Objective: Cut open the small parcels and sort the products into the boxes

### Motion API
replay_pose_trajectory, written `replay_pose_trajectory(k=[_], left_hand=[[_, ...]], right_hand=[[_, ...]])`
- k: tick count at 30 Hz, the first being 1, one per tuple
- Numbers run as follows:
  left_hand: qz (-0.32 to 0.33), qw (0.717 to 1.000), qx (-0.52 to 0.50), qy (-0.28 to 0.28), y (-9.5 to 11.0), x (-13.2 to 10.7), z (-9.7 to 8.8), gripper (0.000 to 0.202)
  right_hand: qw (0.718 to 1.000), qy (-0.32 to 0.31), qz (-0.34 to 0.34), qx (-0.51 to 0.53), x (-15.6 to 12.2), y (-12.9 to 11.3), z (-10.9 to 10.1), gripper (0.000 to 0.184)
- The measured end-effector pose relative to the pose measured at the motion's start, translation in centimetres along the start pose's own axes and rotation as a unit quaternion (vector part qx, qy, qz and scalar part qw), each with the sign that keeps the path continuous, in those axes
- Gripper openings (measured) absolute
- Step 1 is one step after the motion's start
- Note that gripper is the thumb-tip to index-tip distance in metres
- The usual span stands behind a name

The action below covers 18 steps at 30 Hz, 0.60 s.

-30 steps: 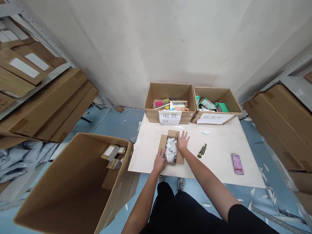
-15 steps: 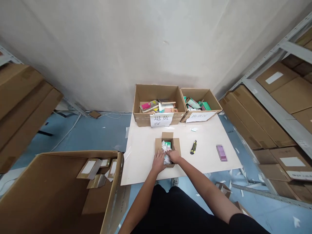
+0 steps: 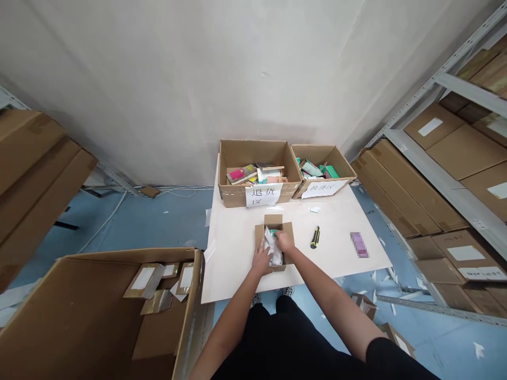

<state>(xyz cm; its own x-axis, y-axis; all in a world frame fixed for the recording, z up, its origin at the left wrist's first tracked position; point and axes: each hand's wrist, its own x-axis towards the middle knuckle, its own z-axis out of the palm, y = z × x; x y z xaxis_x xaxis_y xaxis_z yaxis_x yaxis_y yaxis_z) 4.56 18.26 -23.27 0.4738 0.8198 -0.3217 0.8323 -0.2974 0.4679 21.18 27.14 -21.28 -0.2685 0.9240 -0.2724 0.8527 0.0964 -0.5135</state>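
Note:
A small cardboard box [image 3: 279, 268] stands on the white table with its flaps folded out. White crumpled packing material [image 3: 276, 255] fills much of it, and a green-and-white item [image 3: 273, 231] shows near its far side. At the box's left side, my left hand [image 3: 262, 260] has its fingers apart, the tips resting on the flap and the packing. My right hand [image 3: 285, 243] reaches in from the right, fingers closed at the green item; its fingertips are partly hidden. A black-and-yellow utility knife [image 3: 315, 237] lies to the right of the box.
Two larger labelled cartons stand at the back of the table: the left carton [image 3: 233, 198] holds booklets and packs, the right carton [image 3: 344, 177] green boxes. A blurred purple item [image 3: 359, 245] lies at right. A big carton [image 3: 99, 252] stands left; shelving [image 3: 467, 184] flanks the right.
My right hand has moved slightly up and back inside the box, from the packing to the green item. The white packing shows more fully. The view has shifted slightly.

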Motion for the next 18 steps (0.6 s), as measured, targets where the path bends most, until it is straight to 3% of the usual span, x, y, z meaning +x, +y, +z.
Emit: replay_pose_trajectory(k=[3,8,11,15,18], left_hand=[[0.011,1.0,-0.008,0.009,0.1,-0.4,-0.2,0.068],[0.003,1.0,-0.015,0.027,0.5,-0.8,-0.2,0.065],[0.001,0.999,-0.025,0.036,0.5,-1.1,-0.2,0.067],[-0.012,0.998,-0.033,0.058,0.5,-1.7,0.0,0.068],[-0.017,0.997,-0.031,0.063,0.7,-2.0,0.2,0.064]], right_hand=[[0.996,-0.025,0.002,-0.09,2.0,-1.1,0.3,0.044],[0.994,-0.025,0.032,-0.104,3.2,-1.9,0.3,0.048],[0.994,-0.01,0.039,-0.101,2.5,-1.6,-0.4,0.048],[0.993,0.04,0.027,-0.107,0.6,-1.1,-1.5,0.03],[0.991,0.082,0.022,-0.102,-0.6,-1.3,-1.9,0.026]])
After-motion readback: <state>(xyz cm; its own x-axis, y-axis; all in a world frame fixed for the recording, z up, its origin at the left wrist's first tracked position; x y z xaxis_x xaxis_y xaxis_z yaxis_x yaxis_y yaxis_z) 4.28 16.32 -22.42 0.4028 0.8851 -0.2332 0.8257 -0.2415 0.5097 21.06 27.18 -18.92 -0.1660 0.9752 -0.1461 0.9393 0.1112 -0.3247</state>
